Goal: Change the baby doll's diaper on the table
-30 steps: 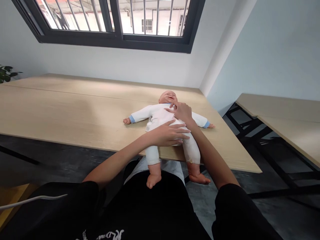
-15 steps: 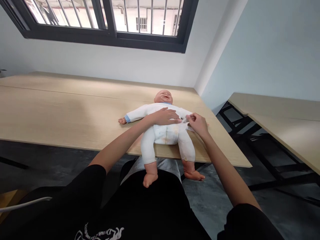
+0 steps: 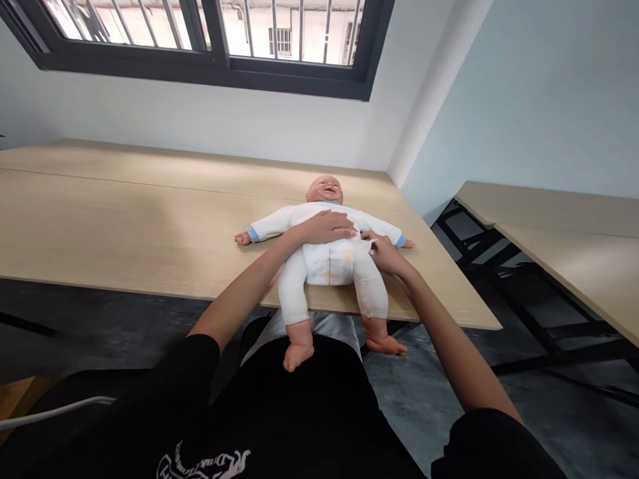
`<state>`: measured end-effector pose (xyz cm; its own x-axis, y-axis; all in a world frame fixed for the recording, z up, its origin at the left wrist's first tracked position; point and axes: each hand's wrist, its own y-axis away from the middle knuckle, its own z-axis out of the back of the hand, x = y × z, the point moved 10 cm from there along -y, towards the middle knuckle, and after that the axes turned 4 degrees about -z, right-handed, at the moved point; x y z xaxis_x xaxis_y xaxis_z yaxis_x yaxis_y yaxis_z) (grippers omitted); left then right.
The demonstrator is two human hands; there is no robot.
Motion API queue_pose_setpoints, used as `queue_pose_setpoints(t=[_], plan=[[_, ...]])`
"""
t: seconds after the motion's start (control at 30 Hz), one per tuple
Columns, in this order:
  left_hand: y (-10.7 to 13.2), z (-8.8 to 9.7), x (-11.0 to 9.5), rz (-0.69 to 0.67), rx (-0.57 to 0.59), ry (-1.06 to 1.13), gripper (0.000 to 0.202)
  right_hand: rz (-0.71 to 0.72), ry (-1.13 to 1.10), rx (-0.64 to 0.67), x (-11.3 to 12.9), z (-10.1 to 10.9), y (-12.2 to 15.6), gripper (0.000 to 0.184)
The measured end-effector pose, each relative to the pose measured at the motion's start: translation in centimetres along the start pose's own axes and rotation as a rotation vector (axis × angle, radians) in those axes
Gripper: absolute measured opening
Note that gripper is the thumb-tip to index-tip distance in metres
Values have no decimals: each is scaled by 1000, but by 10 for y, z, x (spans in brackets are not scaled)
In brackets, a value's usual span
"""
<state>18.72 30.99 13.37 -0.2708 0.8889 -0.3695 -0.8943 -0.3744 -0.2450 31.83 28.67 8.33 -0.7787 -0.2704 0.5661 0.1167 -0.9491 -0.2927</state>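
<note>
A baby doll in white clothing with blue cuffs lies on its back, legs hanging over the table's near edge. Around its hips is a white diaper with faint coloured prints and a line down the front. My left hand rests flat across the doll's belly at the diaper's top edge, fingers stretched out. At the diaper's side, on the right of the view, my right hand pinches its loose white edge. Part of that hand's grip is hidden behind the diaper.
The wooden table runs far to the left beneath a barred window. Across a gap on the right stands another table with black legs. A white cable is at lower left.
My right hand has moved down and left, closer against the diaper's side, so the doll's cuff and hand beyond it now show. My left hand stays on the belly.
</note>
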Motion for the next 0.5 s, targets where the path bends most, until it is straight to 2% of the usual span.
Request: queue_pose_setpoints(t=[0.17,0.37,0.5], plan=[[0,0,5,34,-1,-12,53,-207,-120,-39,-28,8,2,37],[3,1,8,65,9,-50,56,-315,-510,12,-34,12,1,52],[3,1,6,67,24,-49,58,-385,-559,-95,-47,35,3,58]])
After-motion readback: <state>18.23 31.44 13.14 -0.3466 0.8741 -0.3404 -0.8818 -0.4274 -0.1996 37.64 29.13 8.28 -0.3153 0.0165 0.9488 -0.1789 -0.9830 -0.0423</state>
